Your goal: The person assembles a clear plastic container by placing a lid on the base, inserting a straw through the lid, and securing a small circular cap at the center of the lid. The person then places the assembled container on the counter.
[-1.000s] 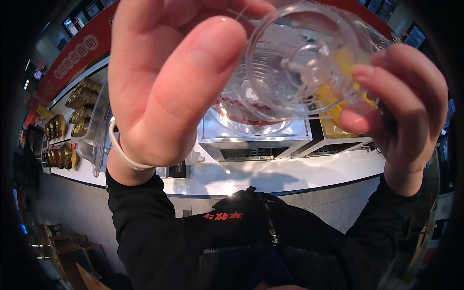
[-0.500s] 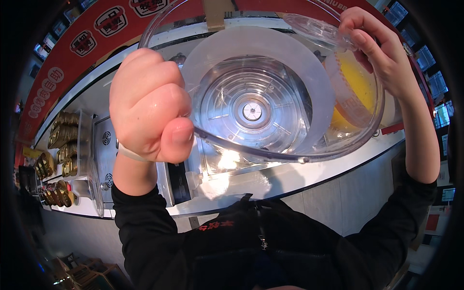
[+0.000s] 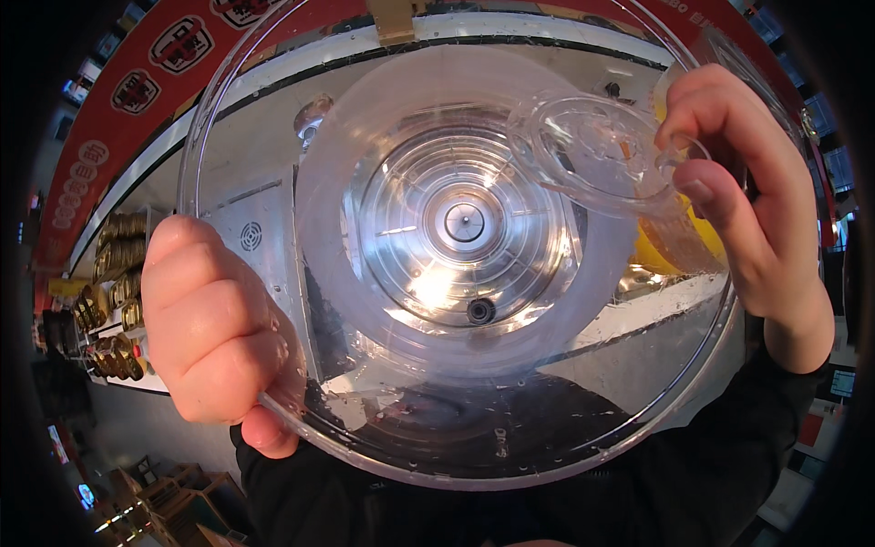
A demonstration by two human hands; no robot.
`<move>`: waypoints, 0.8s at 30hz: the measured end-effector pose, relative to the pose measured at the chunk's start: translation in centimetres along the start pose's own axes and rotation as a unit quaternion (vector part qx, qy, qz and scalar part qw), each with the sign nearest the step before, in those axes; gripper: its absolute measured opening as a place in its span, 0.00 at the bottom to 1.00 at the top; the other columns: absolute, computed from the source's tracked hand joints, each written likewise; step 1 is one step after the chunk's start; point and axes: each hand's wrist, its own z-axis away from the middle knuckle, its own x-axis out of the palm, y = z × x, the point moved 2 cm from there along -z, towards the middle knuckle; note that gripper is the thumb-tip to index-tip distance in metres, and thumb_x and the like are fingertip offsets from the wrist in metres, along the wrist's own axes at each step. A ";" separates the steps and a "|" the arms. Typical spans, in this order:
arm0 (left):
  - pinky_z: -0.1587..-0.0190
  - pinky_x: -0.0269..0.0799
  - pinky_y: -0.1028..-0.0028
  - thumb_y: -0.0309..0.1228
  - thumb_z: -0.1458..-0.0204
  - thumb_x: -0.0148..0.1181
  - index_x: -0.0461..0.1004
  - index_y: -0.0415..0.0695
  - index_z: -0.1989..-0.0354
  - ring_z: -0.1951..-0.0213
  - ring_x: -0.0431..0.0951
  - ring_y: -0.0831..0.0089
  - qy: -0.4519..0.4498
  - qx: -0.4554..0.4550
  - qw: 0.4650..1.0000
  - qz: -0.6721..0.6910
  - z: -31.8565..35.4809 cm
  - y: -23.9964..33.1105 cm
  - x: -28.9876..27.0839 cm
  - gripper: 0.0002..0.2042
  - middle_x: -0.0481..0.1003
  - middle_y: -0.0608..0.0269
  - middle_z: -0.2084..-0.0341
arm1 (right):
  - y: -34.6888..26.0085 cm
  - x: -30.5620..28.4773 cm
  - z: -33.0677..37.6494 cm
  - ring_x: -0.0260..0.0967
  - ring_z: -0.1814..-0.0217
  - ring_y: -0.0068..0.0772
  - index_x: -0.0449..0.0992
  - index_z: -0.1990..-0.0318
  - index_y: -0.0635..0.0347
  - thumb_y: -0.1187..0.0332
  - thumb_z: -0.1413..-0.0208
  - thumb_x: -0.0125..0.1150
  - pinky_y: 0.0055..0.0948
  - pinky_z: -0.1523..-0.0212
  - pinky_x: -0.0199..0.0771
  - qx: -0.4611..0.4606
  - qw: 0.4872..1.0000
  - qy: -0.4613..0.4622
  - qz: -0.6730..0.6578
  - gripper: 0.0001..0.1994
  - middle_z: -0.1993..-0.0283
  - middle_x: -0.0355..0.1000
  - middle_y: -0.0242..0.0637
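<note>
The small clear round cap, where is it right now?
In the head view, the small clear cap sits upper right, pinched in the right hand, in front of the big clear lid that the left hand grips.

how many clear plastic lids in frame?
2. The large round clear plastic lid fills the centre, gripped at its lower left rim by the left hand. The small round clear plastic cap sits upper right, pinched by the right hand. Others may be hidden.
</note>
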 end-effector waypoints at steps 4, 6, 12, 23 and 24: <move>0.81 0.38 0.71 0.52 0.38 0.43 0.56 0.43 0.89 0.89 0.48 0.74 -0.003 -0.006 0.999 0.031 0.2 -0.6 -0.5 0.30 0.51 0.69 0.92 | 0.2 -0.1 -0.3 0.60 0.59 0.25 0.68 0.58 0.66 0.62 0.37 0.51 0.20 0.58 0.60 -0.003 1.000 -0.002 0.029 0.13 0.56 0.61 0.38; 0.79 0.43 0.70 0.51 0.40 0.42 0.59 0.43 0.87 0.87 0.53 0.74 -0.051 -0.006 0.998 0.036 -0.3 -0.9 -0.9 0.28 0.56 0.68 0.90 | 0.3 -0.3 -0.4 0.60 0.61 0.23 0.68 0.58 0.66 0.60 0.36 0.51 0.19 0.62 0.59 0.001 0.999 -0.002 0.051 0.14 0.56 0.62 0.36; 0.80 0.41 0.71 0.52 0.38 0.41 0.57 0.44 0.88 0.88 0.50 0.74 -0.088 -0.008 0.995 0.049 -1.1 -1.9 -0.4 0.29 0.53 0.69 0.93 | 1.7 -0.1 -0.6 0.58 0.69 0.13 0.69 0.58 0.62 0.56 0.36 0.52 0.13 0.70 0.57 0.100 0.995 0.015 0.002 0.16 0.54 0.63 0.29; 0.80 0.41 0.71 0.51 0.38 0.41 0.56 0.42 0.89 0.88 0.48 0.73 -0.132 -0.016 0.989 0.065 -1.3 -2.3 -0.7 0.30 0.52 0.67 0.92 | 1.5 0.3 -0.4 0.60 0.67 0.15 0.70 0.58 0.62 0.57 0.36 0.51 0.13 0.68 0.60 0.062 0.997 0.054 -0.010 0.16 0.53 0.63 0.32; 0.80 0.41 0.71 0.51 0.38 0.41 0.56 0.42 0.89 0.88 0.48 0.73 -0.138 -0.012 0.988 0.062 -1.3 -2.3 -0.7 0.30 0.52 0.67 0.92 | 1.5 0.4 -0.6 0.60 0.66 0.16 0.70 0.58 0.62 0.56 0.36 0.52 0.14 0.68 0.60 0.047 0.996 0.068 -0.018 0.16 0.54 0.63 0.32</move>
